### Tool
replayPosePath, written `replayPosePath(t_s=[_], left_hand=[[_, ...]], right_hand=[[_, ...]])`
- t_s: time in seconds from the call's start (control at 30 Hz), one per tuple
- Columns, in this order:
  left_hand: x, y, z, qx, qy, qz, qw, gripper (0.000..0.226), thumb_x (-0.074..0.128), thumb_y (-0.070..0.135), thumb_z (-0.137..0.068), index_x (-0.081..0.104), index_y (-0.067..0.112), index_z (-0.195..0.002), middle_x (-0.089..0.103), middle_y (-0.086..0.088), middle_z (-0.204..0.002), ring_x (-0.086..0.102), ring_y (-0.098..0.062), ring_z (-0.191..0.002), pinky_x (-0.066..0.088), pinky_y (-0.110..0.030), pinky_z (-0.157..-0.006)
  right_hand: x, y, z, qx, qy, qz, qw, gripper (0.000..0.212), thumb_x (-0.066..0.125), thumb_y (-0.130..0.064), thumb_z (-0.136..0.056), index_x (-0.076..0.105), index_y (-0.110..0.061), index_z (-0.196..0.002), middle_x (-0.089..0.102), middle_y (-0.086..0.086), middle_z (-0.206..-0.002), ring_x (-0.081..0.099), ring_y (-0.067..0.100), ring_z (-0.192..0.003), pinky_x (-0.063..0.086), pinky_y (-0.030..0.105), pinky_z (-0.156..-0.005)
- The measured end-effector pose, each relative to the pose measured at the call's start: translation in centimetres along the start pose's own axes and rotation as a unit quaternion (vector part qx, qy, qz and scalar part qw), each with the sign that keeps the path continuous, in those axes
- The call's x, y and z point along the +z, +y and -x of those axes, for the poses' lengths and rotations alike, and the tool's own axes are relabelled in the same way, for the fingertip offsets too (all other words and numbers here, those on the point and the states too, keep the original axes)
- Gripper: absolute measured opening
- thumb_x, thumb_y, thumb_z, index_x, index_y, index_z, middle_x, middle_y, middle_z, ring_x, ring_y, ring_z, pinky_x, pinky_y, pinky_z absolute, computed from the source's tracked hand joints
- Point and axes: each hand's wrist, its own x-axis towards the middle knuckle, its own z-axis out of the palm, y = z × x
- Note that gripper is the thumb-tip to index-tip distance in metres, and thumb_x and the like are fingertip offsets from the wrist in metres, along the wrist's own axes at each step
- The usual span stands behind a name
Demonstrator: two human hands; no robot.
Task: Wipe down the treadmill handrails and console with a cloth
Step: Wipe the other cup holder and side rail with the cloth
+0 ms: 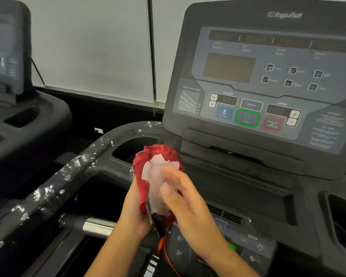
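A person's left hand (135,210) grips the lower end of a bunched red cloth (157,176), fingers curled round it from beneath. The right hand (186,202), blurred, lies flat with fingers loosely straight against the white patch on the cloth's face. The cloth is held upright in the air just below the lower left corner of the treadmill console (268,80), touching neither the console nor the rail.

A thin red cord (163,248) hangs beneath the hands. Directly below the console, a lower keypad (228,246) shows "SPEED" with minus and plus keys and the numbers 6, 3 and 9.

The console carries the brand "impulse" along its top edge. Its lower row reads "INCLINE", "ENTER" and "SPEED", with a green-ringed START key and a red-ringed STOP key (the smaller print at the far right is too blurred to read). A small chart at its left edge is headed "HEART RATE ZONES".

Left of the console's base sits a dark cup holder (134,146). From there a black handrail (54,188), flecked white along its top, curves away down and to the left. Under it a short metal grip (97,226) juts out.

Further left of the console stands a neighbouring treadmill (18,116), and behind both hang pale window blinds (92,47).
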Motion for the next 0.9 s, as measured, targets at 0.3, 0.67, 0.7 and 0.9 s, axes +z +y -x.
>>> replayPosePath(t_s=[0.3, 0.67, 0.7, 0.9], left_hand=[[-1.4, -0.8, 2.4, 0.086, 0.104, -0.064, 0.989, 0.04, 0.06, 0.028, -0.077, 0.062, 0.011, -0.113, 0.069, -0.007, -0.094, 0.067, -0.016, -0.081, 0.055, -0.024, -0.064], [-6.4, 2.1, 1.5, 0.044, 0.096, -0.097, 0.99, 0.04, 0.071, 0.016, -0.074, 0.062, 0.007, -0.113, 0.067, -0.018, -0.107, 0.065, -0.029, -0.097, 0.055, -0.033, -0.081], [-7.0, 2.5, 1.2, 0.046, 0.108, -0.102, 0.988, 0.037, 0.072, 0.013, -0.074, 0.063, 0.006, -0.11, 0.068, -0.018, -0.105, 0.066, -0.029, -0.095, 0.055, -0.034, -0.081], [-11.3, 5.2, 0.3, 0.014, 0.082, -0.184, 0.979, 0.019, 0.059, 0.019, -0.083, 0.071, 0.017, -0.097, 0.072, -0.007, -0.097, 0.067, -0.017, -0.091, 0.046, -0.03, -0.078]], right_hand=[[2.2, 1.1, 1.0, -0.005, -0.03, -0.003, 1.0, 0.056, 0.051, -0.011, -0.095, 0.032, -0.046, -0.134, 0.049, -0.026, -0.132, 0.041, -0.013, -0.123, 0.035, 0.025, -0.11], [5.6, 3.6, -1.9, -0.051, 0.09, 0.161, 0.982, 0.077, 0.05, -0.004, -0.091, 0.016, -0.056, -0.136, 0.042, -0.023, -0.118, 0.045, -0.006, -0.111, 0.033, 0.001, -0.089], [6.5, 4.0, -2.1, -0.088, 0.099, 0.223, 0.966, 0.077, 0.049, -0.008, -0.092, 0.012, -0.057, -0.138, 0.031, -0.027, -0.125, 0.039, -0.006, -0.118, 0.029, 0.001, -0.093], [11.6, 6.8, -4.6, -0.129, -0.025, 0.346, 0.929, 0.05, 0.015, -0.068, -0.088, -0.005, -0.066, -0.133, -0.006, -0.031, -0.147, -0.007, -0.003, -0.14, 0.009, 0.022, -0.113]])
